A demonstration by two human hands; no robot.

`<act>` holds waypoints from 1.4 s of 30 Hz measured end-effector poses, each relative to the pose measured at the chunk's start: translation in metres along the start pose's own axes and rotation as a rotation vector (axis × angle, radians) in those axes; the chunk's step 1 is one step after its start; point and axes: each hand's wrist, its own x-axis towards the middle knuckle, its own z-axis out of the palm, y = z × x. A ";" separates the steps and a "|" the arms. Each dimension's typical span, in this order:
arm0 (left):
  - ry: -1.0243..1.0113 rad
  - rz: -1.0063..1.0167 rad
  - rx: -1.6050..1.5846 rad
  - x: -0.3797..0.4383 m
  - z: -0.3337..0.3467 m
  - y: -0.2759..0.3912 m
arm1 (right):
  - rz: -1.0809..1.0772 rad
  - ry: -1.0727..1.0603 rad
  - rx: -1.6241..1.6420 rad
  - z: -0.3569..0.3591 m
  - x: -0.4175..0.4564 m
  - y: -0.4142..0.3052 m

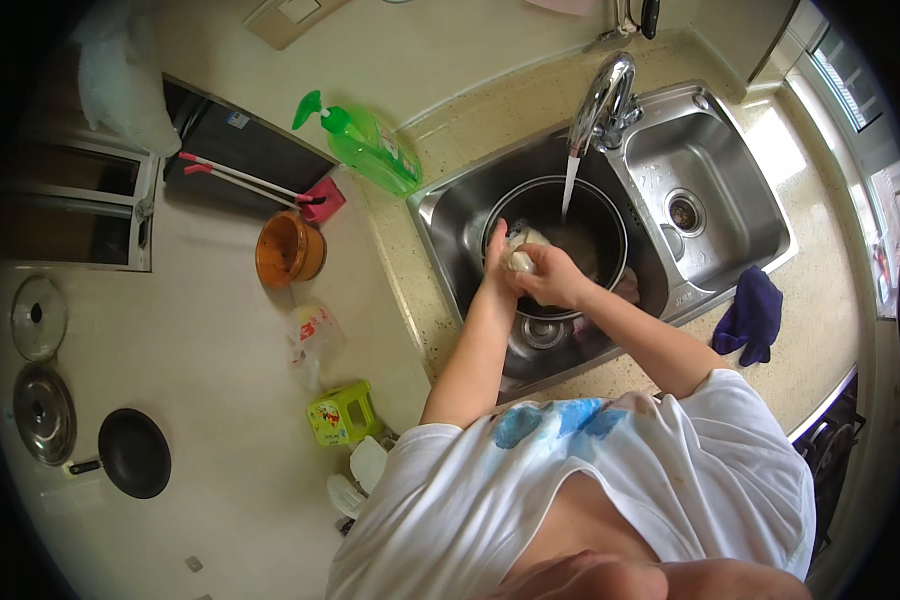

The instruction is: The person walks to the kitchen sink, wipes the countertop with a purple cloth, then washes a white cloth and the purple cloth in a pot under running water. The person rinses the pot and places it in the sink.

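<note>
A dark round pot (621, 232) with a shiny rim sits in the large basin of a steel sink (450, 247). Water (568, 187) runs into it from the chrome faucet (596, 97). At the pot's near left side, my right hand (551, 277) grips a pale, wet, crumpled wad (522, 261), perhaps a cloth. My left hand (498, 259) is upright beside that wad and against it; its fingers are mostly hidden, so its grip is unclear. More whitish material (529, 237) shows just beyond my hands, inside the pot.
Right of the pot is a smaller basin (652, 180) with a drain. A green pump bottle (375, 150) stands at the counter's left corner, and a dark blue cloth (750, 319) lies right of the sink. An orange bucket (292, 247) and green stool (343, 412) are on the floor.
</note>
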 end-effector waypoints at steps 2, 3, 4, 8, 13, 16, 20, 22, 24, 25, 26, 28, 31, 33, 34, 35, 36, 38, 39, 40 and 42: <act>-0.012 0.038 0.001 -0.034 0.065 -0.004 | -0.252 0.095 -0.074 0.016 -0.022 -0.007; 0.004 0.135 0.033 -0.042 0.075 -0.005 | -0.269 0.089 -0.038 0.024 -0.030 -0.026; -0.196 -0.032 -0.089 -0.034 0.059 -0.006 | -0.343 0.122 -0.208 0.030 -0.028 -0.037; -0.232 0.195 0.031 -0.037 0.070 -0.023 | -0.527 0.348 -0.675 0.020 -0.015 -0.032; 0.259 0.182 0.022 -0.009 0.046 -0.038 | -0.098 0.489 -0.969 -0.053 0.045 0.009; 0.232 0.392 0.372 -0.028 0.049 -0.022 | 0.053 0.226 -1.130 -0.101 0.060 0.058; 0.281 0.374 0.449 -0.027 0.044 -0.020 | 0.371 0.124 -1.022 -0.049 0.062 0.050; 0.365 0.440 0.426 -0.022 0.040 -0.022 | 0.450 -0.064 -1.212 -0.012 0.047 0.061; 0.382 0.427 0.371 -0.019 0.029 -0.028 | 0.282 -0.333 -1.473 -0.016 0.056 0.090; 0.373 0.409 0.379 -0.025 0.038 -0.029 | 0.196 -0.323 -1.498 -0.035 0.067 0.110; 0.387 0.411 0.366 -0.028 0.036 -0.026 | 0.271 -0.335 -1.393 -0.047 0.085 0.092; 0.418 0.387 0.359 -0.026 0.049 -0.023 | 0.203 -0.054 -1.196 -0.069 0.092 0.095; 0.461 0.143 0.111 -0.001 0.039 -0.022 | 0.362 -0.240 -1.172 -0.068 0.100 0.094; 0.443 -0.039 0.086 -0.008 0.044 -0.014 | 0.240 -0.057 -0.455 -0.059 0.078 0.053; 0.430 -0.048 0.099 -0.014 0.051 -0.010 | 0.047 0.018 -0.339 -0.050 0.062 0.041; 0.434 -0.052 0.110 -0.023 0.050 -0.003 | 0.077 -0.048 -0.221 -0.034 0.039 -0.002; 0.086 0.003 -0.198 -0.004 0.001 0.001 | -0.103 -0.122 -0.292 -0.015 0.020 -0.036; 0.143 0.261 0.091 -0.039 0.041 -0.006 | -0.372 -0.078 -0.340 0.002 -0.014 -0.046; 0.237 0.359 0.137 -0.053 0.074 -0.006 | -0.490 -0.039 -0.420 0.009 -0.022 -0.050; 0.110 0.349 0.152 -0.057 0.072 -0.009 | -0.574 0.024 -0.447 0.017 -0.023 -0.051; -0.145 0.321 0.182 -0.062 0.068 -0.015 | -0.639 0.157 -0.523 0.022 -0.021 -0.043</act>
